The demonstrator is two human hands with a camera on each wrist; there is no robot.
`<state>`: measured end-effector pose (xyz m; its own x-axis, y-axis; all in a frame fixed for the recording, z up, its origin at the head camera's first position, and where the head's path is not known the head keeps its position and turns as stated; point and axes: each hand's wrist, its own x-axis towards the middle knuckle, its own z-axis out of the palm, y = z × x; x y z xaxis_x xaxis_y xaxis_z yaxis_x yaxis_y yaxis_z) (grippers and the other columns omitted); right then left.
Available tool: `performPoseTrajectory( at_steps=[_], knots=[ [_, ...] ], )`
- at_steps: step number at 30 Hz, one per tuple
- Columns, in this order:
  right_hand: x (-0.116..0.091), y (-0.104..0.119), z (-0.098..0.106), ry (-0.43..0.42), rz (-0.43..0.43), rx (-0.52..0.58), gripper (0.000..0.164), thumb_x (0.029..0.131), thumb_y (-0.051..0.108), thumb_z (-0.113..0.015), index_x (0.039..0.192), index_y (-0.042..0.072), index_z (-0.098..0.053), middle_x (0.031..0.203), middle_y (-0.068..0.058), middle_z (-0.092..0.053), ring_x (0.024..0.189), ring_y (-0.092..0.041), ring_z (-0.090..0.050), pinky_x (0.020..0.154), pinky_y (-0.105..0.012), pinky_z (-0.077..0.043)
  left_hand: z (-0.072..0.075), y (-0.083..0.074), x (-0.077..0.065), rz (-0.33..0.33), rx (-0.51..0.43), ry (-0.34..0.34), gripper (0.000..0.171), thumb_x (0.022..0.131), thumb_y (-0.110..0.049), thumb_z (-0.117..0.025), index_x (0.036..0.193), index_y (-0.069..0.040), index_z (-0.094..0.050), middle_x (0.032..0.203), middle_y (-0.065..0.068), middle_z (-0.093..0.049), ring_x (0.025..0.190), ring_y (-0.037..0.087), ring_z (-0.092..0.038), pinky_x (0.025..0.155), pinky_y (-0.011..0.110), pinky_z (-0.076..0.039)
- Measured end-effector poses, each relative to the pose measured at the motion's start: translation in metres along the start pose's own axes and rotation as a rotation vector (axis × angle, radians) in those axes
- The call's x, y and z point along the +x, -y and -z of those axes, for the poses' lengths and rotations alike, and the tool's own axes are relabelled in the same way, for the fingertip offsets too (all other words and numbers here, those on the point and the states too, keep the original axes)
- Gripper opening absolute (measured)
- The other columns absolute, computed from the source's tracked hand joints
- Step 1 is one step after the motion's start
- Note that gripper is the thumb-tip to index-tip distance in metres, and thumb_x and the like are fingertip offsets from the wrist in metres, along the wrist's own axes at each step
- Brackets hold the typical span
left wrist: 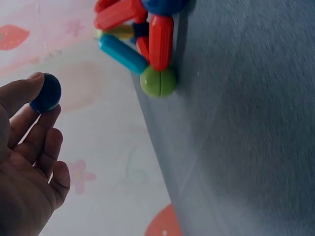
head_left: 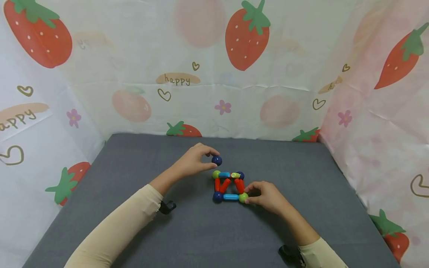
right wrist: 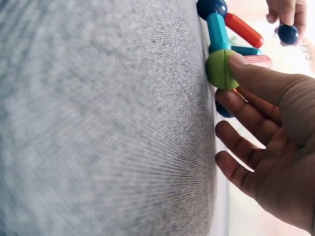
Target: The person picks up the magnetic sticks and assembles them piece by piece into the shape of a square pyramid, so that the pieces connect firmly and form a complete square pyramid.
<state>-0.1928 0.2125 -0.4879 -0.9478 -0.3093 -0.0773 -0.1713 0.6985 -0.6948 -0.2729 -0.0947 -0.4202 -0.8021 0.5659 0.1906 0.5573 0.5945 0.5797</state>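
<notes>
Between thumb and fingers, my left hand (head_left: pixel 194 160) pinches a dark blue ball (head_left: pixel 216 160), held up beyond the far left corner of a small construction. That construction is a square of rods and balls on the table. Its corners are a green ball (head_left: pixel 216 174) and a blue one at the far side, a blue ball (head_left: pixel 218 197) and a green ball (head_left: pixel 243 197) at the near side. A light blue rod (head_left: pixel 231 197) joins the near pair. Several red rods (left wrist: pixel 161 42) lean upward at the sides. My right hand (right wrist: pixel 275 118) pinches the near right green ball with thumb and index finger.
A dark grey cloth (head_left: pixel 140 156) covers the table. White curtains (head_left: pixel 201 44) with strawberry prints stand behind it and along both sides. A black strap end (head_left: pixel 167 207) sticks out at the left wrist, and another black piece (head_left: pixel 290 256) at the right.
</notes>
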Motion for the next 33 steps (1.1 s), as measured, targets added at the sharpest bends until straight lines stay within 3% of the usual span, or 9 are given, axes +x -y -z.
performPoseTrajectory(
  at_steps=[14,21,33],
  knots=[
    [0.001,0.0,0.001,0.011,0.003,-0.003,0.019,0.085,0.027,-0.086,0.101,0.024,-0.076,0.103,0.007,-0.07,0.096,-0.012,-0.062,0.087,-0.039,-0.052,-0.03,-0.017,0.009,-0.043,-0.023,0.092,0.037,0.094,-0.033,-0.077,0.128,-0.021,-0.072,0.112,-0.007,-0.065,0.106,0.013,-0.052,0.09,0.034,-0.048],
    [0.001,0.001,0.001,0.003,0.009,-0.014,0.018,0.085,0.027,-0.086,0.101,0.024,-0.077,0.102,0.007,-0.07,0.097,-0.013,-0.061,0.088,-0.039,-0.051,-0.042,-0.016,0.012,-0.029,-0.048,0.134,0.037,0.094,-0.033,-0.077,0.128,-0.019,-0.071,0.116,-0.001,-0.065,0.114,0.026,-0.056,0.092,0.038,-0.049],
    [0.002,0.002,0.002,-0.012,0.068,-0.121,0.018,0.085,0.029,-0.085,0.101,0.024,-0.078,0.1,0.009,-0.07,0.096,-0.013,-0.058,0.088,-0.041,-0.05,-0.05,-0.014,0.011,-0.029,-0.032,0.149,0.035,0.094,-0.033,-0.077,0.127,-0.021,-0.072,0.113,-0.008,-0.068,0.109,0.017,-0.055,0.087,0.034,-0.051]
  ],
)
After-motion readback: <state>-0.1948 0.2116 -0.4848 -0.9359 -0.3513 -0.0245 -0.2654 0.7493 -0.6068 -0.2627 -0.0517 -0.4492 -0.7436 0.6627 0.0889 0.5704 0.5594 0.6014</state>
